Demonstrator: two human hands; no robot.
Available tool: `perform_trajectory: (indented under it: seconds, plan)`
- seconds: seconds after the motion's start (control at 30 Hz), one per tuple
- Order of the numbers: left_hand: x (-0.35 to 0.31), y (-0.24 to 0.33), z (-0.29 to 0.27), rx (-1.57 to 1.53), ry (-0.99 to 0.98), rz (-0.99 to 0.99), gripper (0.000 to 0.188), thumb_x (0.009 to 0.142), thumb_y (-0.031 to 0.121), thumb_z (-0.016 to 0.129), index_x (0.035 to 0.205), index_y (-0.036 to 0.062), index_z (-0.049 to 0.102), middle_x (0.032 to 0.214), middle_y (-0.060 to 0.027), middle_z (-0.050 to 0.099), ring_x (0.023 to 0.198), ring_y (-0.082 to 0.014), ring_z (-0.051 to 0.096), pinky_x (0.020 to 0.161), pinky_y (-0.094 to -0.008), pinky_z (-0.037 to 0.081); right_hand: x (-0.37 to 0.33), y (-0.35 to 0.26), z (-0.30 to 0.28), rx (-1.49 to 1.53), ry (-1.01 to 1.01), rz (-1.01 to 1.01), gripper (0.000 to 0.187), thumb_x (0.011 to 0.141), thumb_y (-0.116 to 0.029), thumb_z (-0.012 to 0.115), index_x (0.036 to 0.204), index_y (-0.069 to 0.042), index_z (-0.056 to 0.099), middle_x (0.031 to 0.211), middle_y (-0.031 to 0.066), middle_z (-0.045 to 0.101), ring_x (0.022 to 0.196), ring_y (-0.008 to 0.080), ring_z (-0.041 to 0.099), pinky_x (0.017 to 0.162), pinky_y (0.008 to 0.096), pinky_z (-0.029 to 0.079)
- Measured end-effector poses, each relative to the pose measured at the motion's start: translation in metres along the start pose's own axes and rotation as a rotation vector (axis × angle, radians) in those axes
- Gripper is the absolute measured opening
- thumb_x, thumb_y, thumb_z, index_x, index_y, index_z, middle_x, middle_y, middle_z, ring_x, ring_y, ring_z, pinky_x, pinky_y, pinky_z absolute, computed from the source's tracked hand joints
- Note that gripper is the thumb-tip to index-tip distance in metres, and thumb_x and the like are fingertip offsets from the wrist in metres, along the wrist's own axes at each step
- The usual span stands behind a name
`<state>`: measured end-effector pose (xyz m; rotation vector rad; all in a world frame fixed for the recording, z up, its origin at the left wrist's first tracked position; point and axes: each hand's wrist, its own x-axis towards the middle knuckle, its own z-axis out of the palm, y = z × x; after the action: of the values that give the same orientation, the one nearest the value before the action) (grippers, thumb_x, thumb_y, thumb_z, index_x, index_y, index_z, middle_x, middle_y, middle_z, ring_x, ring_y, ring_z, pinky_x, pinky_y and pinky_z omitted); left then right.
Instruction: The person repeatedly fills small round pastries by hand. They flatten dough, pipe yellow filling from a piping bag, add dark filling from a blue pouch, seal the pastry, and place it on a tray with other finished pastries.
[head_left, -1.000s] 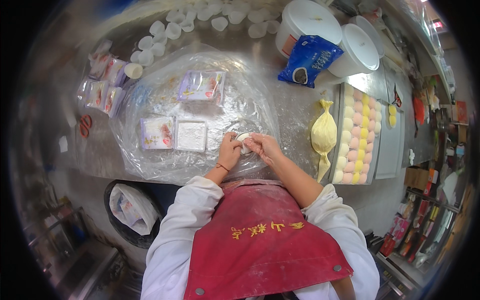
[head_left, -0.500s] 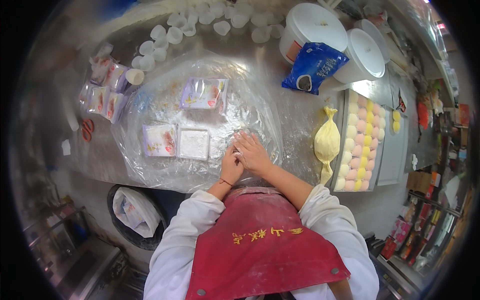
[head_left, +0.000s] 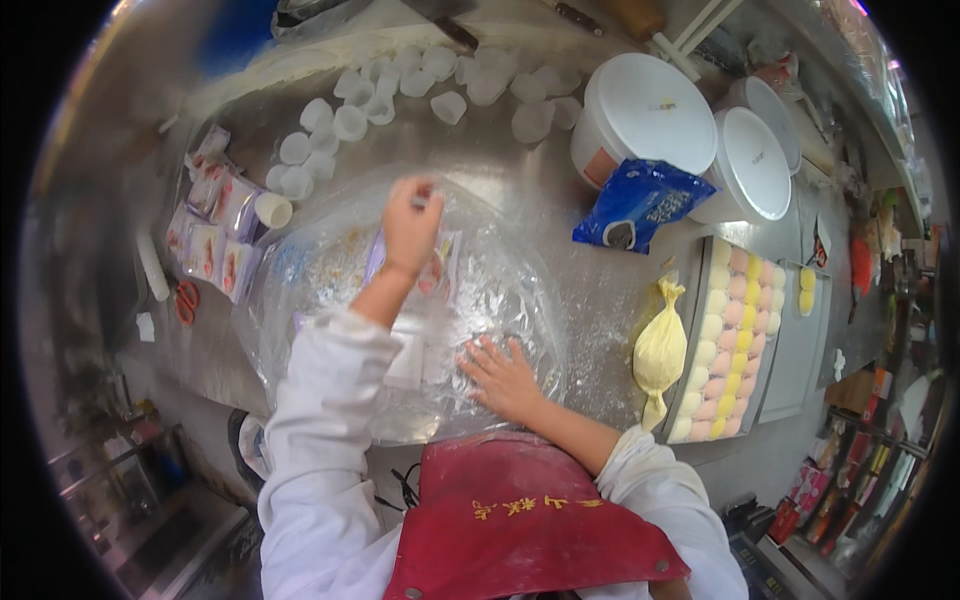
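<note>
My right hand (head_left: pixel 503 380) lies flat with fingers spread on the clear plastic sheet (head_left: pixel 510 255), which is dusted with white powder. My left hand (head_left: pixel 411 230) is raised over the sheet's far part, fingers curled closed. What they hold, if anything, I cannot make out. Below that hand and wrist, a purple-and-white packet (head_left: pixel 447 262) shows in part. A square white container (head_left: pixel 405 362) stands beside my left sleeve, which partly covers it. The other packet on the sheet's left is almost wholly hidden by that arm.
More packets (head_left: pixel 205 255) and red scissors (head_left: pixel 186 301) lie at left. Translucent cups (head_left: pixel 350 122) line the back. White buckets (head_left: pixel 650 115), a blue bag (head_left: pixel 645 205), a yellow piping bag (head_left: pixel 660 345) and a tray of coloured dough balls (head_left: pixel 705 340) stand at right.
My hands, together before, are now apart. The left has swung up and away over the packets. The right stays near its place, now flat with spread fingers. The view has shifted slightly.
</note>
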<state>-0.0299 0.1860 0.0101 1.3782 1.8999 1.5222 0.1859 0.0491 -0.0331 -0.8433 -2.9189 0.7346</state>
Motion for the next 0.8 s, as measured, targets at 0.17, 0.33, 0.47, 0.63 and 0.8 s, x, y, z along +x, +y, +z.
perform_trajectory:
  seconds: [0.17,0.33,0.47,0.63,0.8]
  plan:
    - [0.076,-0.021,0.091,0.477,-0.29,0.167,0.023,0.065,0.015,0.057,0.087,0.0073,0.06,0.104,-0.0122,0.049,0.101,-0.0276,0.042,0.085,-0.0358,0.035,-0.005,0.001,-0.015,0.166,-0.063,0.091,0.063,0.072,-0.042,0.054,0.127,-0.019,0.032,0.134,0.0079,0.023,0.125,0.0294,0.017,0.097,0.0526,0.017]
    - [0.058,-0.022,0.16,0.611,-0.558,0.256,0.03,0.067,0.02,0.057,0.094,0.008,0.061,0.117,-0.0134,0.045,0.111,-0.0292,0.037,0.089,-0.0386,0.032,-0.01,0.014,-0.025,0.467,0.076,0.207,0.053,0.073,-0.026,0.056,0.121,-0.011,0.039,0.129,0.0135,0.031,0.12,0.0338,0.025,0.096,0.0478,0.02]
    - [0.058,0.002,0.151,-0.002,-0.548,-0.168,0.031,0.073,0.021,0.055,0.099,0.0045,0.058,0.108,-0.013,0.052,0.102,-0.0256,0.047,0.088,-0.0344,0.034,-0.014,0.035,-0.038,0.603,0.279,0.343,0.044,0.077,-0.023,0.053,0.117,-0.009,0.043,0.127,0.0114,0.033,0.117,0.0315,0.03,0.098,0.0403,0.023]
    - [-0.038,0.052,0.039,-0.977,-0.503,-0.615,0.024,0.081,0.017,0.052,0.093,-0.0038,0.057,0.094,-0.0103,0.058,0.09,-0.017,0.051,0.081,-0.0313,0.038,-0.013,0.06,-0.061,1.441,0.708,0.653,0.036,0.084,-0.02,0.043,0.115,0.0,0.041,0.116,0.0115,0.043,0.103,0.0203,0.043,0.089,0.033,0.034]
    - [-0.165,0.07,-0.036,-0.986,-0.514,-0.929,0.022,0.082,0.015,0.051,0.09,-0.0042,0.057,0.09,-0.0094,0.058,0.085,-0.016,0.052,0.079,-0.0284,0.038,-0.034,0.046,-0.064,2.183,0.337,0.415,0.037,0.086,-0.023,0.045,0.112,0.003,0.043,0.11,0.0114,0.048,0.101,0.0182,0.045,0.086,0.031,0.036]
